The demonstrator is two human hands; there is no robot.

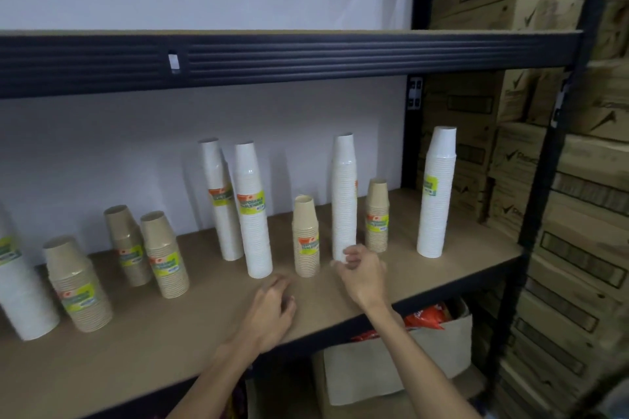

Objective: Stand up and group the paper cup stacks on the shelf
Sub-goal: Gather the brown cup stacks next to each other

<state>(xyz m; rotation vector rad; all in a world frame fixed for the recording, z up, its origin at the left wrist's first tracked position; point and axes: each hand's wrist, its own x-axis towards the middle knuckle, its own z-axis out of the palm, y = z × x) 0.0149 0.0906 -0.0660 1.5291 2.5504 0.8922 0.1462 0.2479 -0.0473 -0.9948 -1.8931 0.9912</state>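
Right hand: our right hand (pixel 361 274) has its fingers curled round the foot of a tall white stack (pixel 344 197), gripping it.
Left hand: our left hand (pixel 272 308) rests on the shelf (pixel 476 248) near its front edge, fingers loosely bent, holding nothing.
Key relation: the gripped stack stands upright, long axis vertical, directly ahead of the right hand; the white pair (pixel 253 211) stands to the left, nearer the left hand.
Between: a short brown stack (pixel 306 238) separates them.
Outliers: another brown stack (pixel 377 216) just behind; a lone white stack (pixel 436 192) toward the right end.
Left end: more brown stacks (pixel 163 255), upright.
Container: a box (pixel 391 367) below holds red packets.
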